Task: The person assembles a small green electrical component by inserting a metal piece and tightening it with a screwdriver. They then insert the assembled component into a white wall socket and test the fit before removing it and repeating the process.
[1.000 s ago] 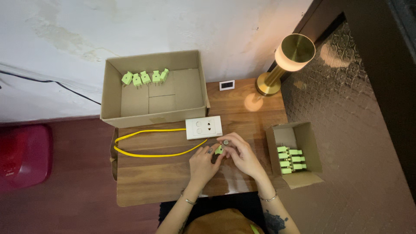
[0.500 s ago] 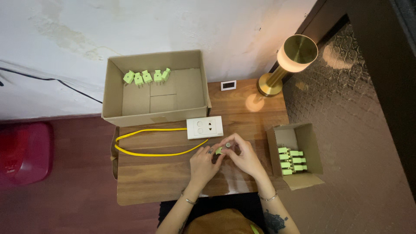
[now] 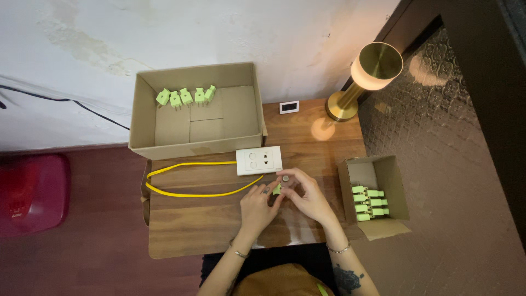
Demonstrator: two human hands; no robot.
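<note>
Holding small green plug (image 3: pixel 277 189), apparently, both hands, white socket (image 3: pixel 259 160) beside

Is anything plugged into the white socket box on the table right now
No, the white socket box shows bare outlets, and the green plug sits between both hands below it.

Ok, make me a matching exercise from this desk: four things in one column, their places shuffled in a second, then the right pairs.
Things
1. Large cardboard box
2. Small cardboard box
3. White socket plate
4. Brass lamp

Places
A. at the desk's right edge, green plugs stacked inside
B. far right corner of the desk, lit
C. far side of the desk, a row of green plugs along its back wall
D. middle of the desk, yellow cable running off to the left

Pairs: 1-C, 2-A, 3-D, 4-B
</note>
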